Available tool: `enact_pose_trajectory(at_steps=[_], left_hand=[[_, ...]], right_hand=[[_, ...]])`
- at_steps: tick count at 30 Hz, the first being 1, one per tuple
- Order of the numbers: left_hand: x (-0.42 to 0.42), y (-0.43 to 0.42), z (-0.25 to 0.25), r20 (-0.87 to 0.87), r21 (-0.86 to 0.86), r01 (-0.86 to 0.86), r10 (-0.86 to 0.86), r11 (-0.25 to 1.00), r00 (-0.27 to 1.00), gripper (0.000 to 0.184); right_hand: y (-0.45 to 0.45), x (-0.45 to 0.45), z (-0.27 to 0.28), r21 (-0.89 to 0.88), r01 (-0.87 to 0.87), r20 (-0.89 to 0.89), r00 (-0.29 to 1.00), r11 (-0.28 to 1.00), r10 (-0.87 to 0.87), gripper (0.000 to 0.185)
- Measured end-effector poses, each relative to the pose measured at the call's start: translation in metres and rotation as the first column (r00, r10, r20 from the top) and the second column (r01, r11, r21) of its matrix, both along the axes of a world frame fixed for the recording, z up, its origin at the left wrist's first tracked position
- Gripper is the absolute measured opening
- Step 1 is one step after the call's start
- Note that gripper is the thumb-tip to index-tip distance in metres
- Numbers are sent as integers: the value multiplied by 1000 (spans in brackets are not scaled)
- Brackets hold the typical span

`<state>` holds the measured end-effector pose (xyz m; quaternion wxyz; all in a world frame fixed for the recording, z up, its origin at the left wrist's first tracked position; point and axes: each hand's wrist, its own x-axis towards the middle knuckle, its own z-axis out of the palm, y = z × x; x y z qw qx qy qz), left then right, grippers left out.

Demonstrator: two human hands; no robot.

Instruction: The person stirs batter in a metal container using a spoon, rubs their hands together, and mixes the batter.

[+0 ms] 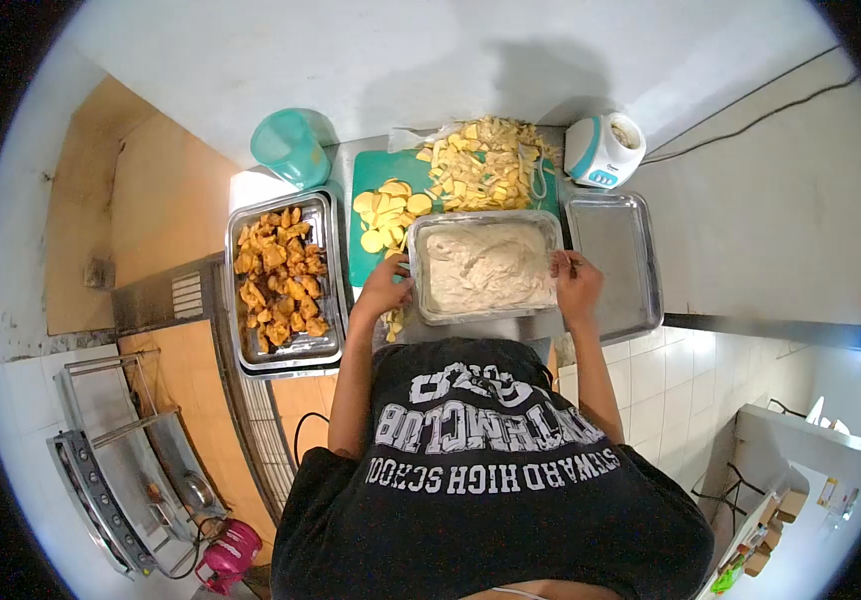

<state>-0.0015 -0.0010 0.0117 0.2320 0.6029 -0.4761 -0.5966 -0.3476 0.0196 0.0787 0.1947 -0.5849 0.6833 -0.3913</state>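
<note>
A rectangular metal tray point(488, 316) filled with pale, lumpy dough point(486, 266) sits in front of me, overlapping the green cutting board point(364, 262). My left hand point(387, 287) is closed on the tray's left rim. At the right rim, my right hand point(578, 285) grips the edge with its fingers bent. Round yellow slices point(388, 212) lie on the board beside the tray, some close to my left hand. Behind the tray is a heap of chopped yellow pieces point(481, 165), what looks like cut root vegetable.
On the left, stacked metal trays point(334, 330) hold browned fried pieces point(279, 275). A teal plastic container point(289, 148) stands behind them. A bare metal tray point(616, 265) lies on the right, below a white and teal appliance base point(604, 150). The wall borders the back edge.
</note>
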Motion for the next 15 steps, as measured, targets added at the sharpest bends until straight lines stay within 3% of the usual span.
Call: enact_pose_trajectory(at_steps=[1,3,5,6,8,9,11,15], left_hand=[[0,-1,-3,-2,0,8,-8,1000,1000,45],[1,-3,-8,32,-44,40,-39,998,999,45],[1,-2,-7,21,-45,19,-18,999,1000,44],[1,0,-7,6,-45,-2,2,999,1000,44],[0,0,-6,17,-42,-5,6,999,1000,43],[-1,0,-2,26,-38,-7,8,999,1000,43],[-1,0,5,23,-37,0,1,999,1000,43],[-3,2,8,41,-54,2,0,999,999,42]], right_hand=[[1,1,-9,0,8,-2,1000,1000,-8,7],[1,19,-35,-131,-146,-85,987,981,135,6],[10,50,-31,-266,-318,-195,942,910,272,5],[15,62,-28,-268,-319,-193,942,909,273,5],[22,75,-23,-228,-443,-102,897,867,431,5],[24,74,-20,-229,-442,-102,897,867,431,5],[25,71,-16,-63,-467,66,880,882,470,10],[17,46,-11,66,-298,148,947,952,286,22]])
